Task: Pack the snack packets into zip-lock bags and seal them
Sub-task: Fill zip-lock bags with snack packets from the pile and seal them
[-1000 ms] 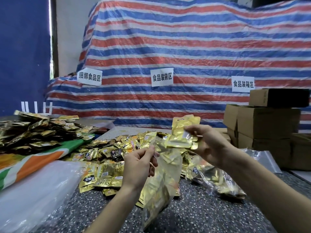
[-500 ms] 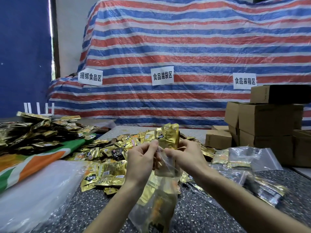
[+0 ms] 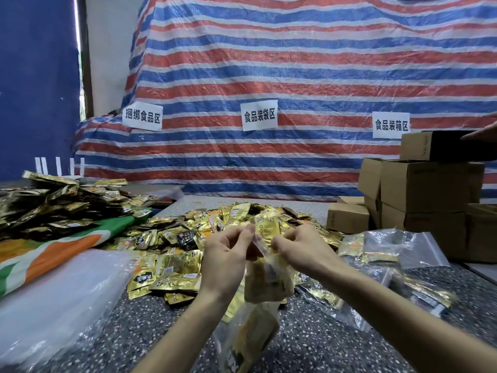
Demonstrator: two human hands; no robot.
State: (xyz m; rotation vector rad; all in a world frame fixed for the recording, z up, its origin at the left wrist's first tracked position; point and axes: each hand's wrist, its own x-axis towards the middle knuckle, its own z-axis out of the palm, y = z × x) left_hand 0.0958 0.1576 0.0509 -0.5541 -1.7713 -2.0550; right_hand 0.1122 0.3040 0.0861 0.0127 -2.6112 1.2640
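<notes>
A clear zip-lock bag [image 3: 258, 319] hangs in front of me, partly filled with gold snack packets. My left hand [image 3: 226, 259] pinches the left side of its mouth. My right hand [image 3: 301, 251] grips the right side of the mouth, and a gold packet [image 3: 266, 224] sticks up between the two hands, half inside the bag. Behind the hands a heap of loose gold packets [image 3: 174, 254] covers the speckled table [image 3: 322, 345].
Filled zip-lock bags [image 3: 398, 251] lie to the right. Cardboard boxes [image 3: 419, 189] stack at the back right, where another person's hand [image 3: 481, 134] reaches in. A stack of empty clear bags [image 3: 48, 300] and a second pile of packets [image 3: 48, 208] sit left.
My right hand brought the gold packet down from above the bag to its mouth and pushed it partway in. Both hands now meet at the bag's opening.
</notes>
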